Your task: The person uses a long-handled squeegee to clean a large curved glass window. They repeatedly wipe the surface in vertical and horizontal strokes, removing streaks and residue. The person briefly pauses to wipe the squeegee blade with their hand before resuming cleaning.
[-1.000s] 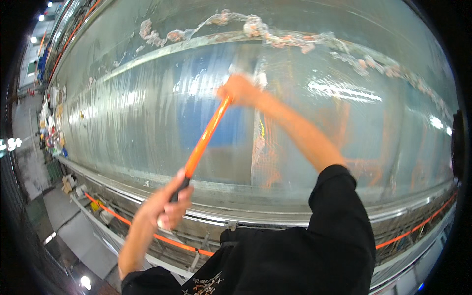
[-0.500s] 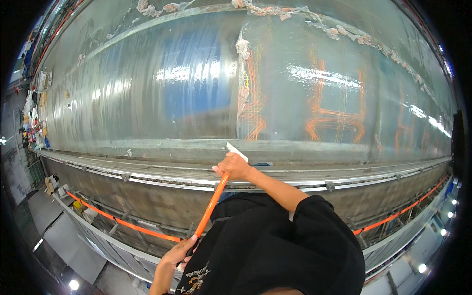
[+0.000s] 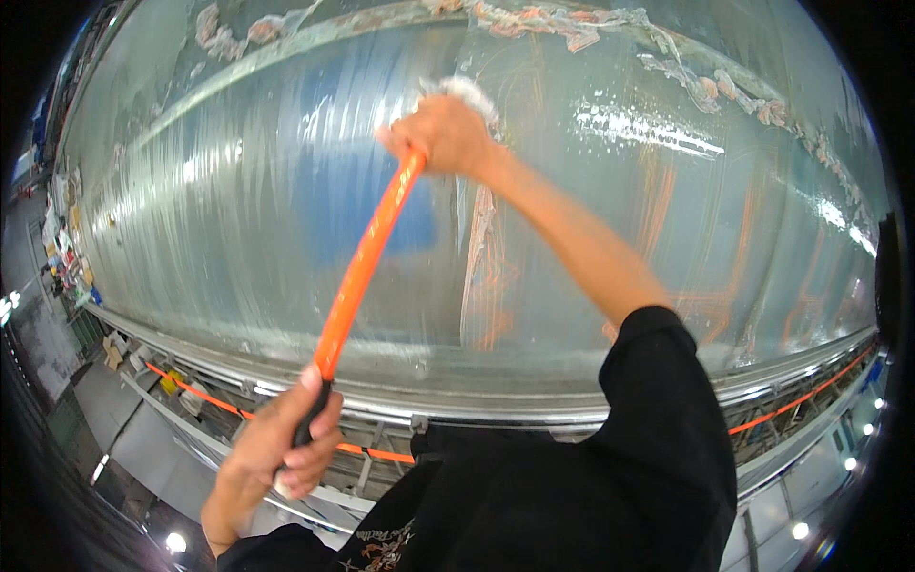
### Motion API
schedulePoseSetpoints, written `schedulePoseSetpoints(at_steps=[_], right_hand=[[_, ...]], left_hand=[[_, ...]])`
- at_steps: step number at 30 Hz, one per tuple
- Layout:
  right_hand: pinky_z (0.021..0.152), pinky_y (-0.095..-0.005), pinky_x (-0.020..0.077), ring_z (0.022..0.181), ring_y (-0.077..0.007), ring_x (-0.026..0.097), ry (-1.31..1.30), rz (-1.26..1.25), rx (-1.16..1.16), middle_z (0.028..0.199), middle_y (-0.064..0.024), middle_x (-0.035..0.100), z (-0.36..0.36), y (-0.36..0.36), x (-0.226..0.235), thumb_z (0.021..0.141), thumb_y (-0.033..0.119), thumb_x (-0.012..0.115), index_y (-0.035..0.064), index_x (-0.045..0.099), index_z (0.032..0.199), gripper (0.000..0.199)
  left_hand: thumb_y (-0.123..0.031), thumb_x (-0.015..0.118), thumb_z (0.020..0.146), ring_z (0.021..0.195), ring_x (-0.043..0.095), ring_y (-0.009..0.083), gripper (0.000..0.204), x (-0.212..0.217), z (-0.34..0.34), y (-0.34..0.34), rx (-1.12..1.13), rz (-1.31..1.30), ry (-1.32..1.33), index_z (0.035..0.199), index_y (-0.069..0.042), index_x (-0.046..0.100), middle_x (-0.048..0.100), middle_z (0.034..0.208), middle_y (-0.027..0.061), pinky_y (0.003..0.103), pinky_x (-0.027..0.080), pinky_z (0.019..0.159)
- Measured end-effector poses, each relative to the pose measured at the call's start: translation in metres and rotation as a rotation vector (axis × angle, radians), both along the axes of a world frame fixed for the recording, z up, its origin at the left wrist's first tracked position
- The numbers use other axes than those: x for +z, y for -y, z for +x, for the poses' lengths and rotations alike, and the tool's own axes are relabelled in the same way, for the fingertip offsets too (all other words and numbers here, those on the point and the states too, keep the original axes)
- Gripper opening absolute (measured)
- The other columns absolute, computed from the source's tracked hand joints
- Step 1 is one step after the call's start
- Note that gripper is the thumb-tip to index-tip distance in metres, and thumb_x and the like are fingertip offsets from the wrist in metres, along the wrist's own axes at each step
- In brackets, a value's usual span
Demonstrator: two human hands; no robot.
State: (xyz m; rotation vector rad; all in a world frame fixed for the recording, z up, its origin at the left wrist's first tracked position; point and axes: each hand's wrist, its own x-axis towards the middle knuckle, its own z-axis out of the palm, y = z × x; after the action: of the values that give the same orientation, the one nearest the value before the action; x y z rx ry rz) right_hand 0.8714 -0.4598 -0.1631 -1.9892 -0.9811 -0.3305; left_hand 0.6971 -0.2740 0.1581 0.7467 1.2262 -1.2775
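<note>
In both hands I hold a long-handled scraper [image 3: 364, 262] with an orange shaft, tilted up and to the right over a wet, glossy grey-green sheet [image 3: 381, 319]. My left hand [image 3: 281, 440] is closed round the black grip at its lower end. Farther out, my right hand [image 3: 446, 135] grips the shaft just below the head, fingers smeared by motion. Something white and blurred [image 3: 467, 95] shows just beyond that hand; whether it is the blade or a wrinkled scrap cannot be told. A torn strip of clear film [image 3: 479, 224] runs down the sheet below my right hand.
Crumpled film clumps [image 3: 705, 91] lie along a far ridge. Orange lines [image 3: 658, 219] mark the sheet's right part, and a blue patch [image 3: 372, 214] shows at left centre. A metal rail [image 3: 515, 415] and orange strap [image 3: 376, 453] run in front of me. Assorted items [image 3: 69, 243] sit far left.
Both hands and the scraper have moved forward; my right hand has gone from the sheet's near edge to its far part. My left hand has also shifted left.
</note>
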Motion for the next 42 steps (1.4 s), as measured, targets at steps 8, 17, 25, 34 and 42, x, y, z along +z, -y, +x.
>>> schedulePoseSetpoints(at_steps=[8, 17, 25, 34, 42], right_hand=[[0.056, -0.0447, 0.0400, 0.051, -0.0346, 0.049, -0.119, -0.152, 0.023, 0.052, -0.0105, 0.051, 0.108, 0.017, 0.013, 0.098, 0.036, 0.055, 0.0122, 0.050, 0.053, 0.051], [0.074, -0.0467, 0.0433, 0.055, -0.0377, 0.054, -0.386, -0.327, 0.544, 0.054, -0.0141, 0.057, -0.212, -0.039, 0.045, 0.093, 0.050, 0.056, 0.0076, 0.058, 0.060, 0.054], [0.056, -0.0411, 0.0410, 0.050, -0.0298, 0.054, -0.423, -0.133, 0.483, 0.052, -0.0081, 0.055, -0.384, -0.046, 0.073, 0.093, 0.040, 0.061, 0.0105, 0.053, 0.057, 0.047], [0.046, -0.0357, 0.0347, 0.044, -0.0217, 0.047, -0.028, 0.089, -0.016, 0.048, 0.0004, 0.043, -0.129, -0.027, 0.017, 0.087, 0.024, 0.072, 0.0169, 0.044, 0.054, 0.043], [0.051, -0.0429, 0.0427, 0.049, -0.0328, 0.052, 0.093, -0.052, -0.132, 0.052, -0.0117, 0.052, 0.147, 0.037, 0.025, 0.097, 0.026, 0.059, 0.0084, 0.052, 0.054, 0.047]], left_hand=[[-0.064, 0.035, 0.102, 0.025, 0.028, 0.0064, 0.057, -0.033, 0.075, 0.006, 0.157, -0.092, 0.155, 0.073, -0.015, 0.040, 0.032, 0.043, -0.0059, 0.024, 0.026, 0.022], [-0.063, 0.043, 0.100, 0.029, 0.026, 0.0064, 0.055, 0.003, -0.246, -0.023, 0.264, -0.045, 0.014, 0.077, -0.013, 0.043, 0.029, 0.045, -0.0052, 0.023, 0.023, 0.027], [-0.062, 0.040, 0.102, 0.030, 0.028, 0.0084, 0.057, 0.034, -0.364, -0.032, 0.057, 0.005, -0.053, 0.076, -0.012, 0.045, 0.032, 0.047, -0.0036, 0.025, 0.022, 0.030], [-0.064, 0.037, 0.102, 0.031, 0.029, 0.0089, 0.058, -0.018, -0.116, -0.007, 0.062, -0.077, 0.013, 0.075, -0.012, 0.042, 0.031, 0.047, -0.0038, 0.027, 0.029, 0.028], [-0.065, 0.036, 0.102, 0.026, 0.029, 0.0073, 0.057, -0.083, 0.109, 0.037, 0.103, -0.186, 0.303, 0.074, -0.015, 0.041, 0.031, 0.044, -0.0061, 0.026, 0.029, 0.023]])
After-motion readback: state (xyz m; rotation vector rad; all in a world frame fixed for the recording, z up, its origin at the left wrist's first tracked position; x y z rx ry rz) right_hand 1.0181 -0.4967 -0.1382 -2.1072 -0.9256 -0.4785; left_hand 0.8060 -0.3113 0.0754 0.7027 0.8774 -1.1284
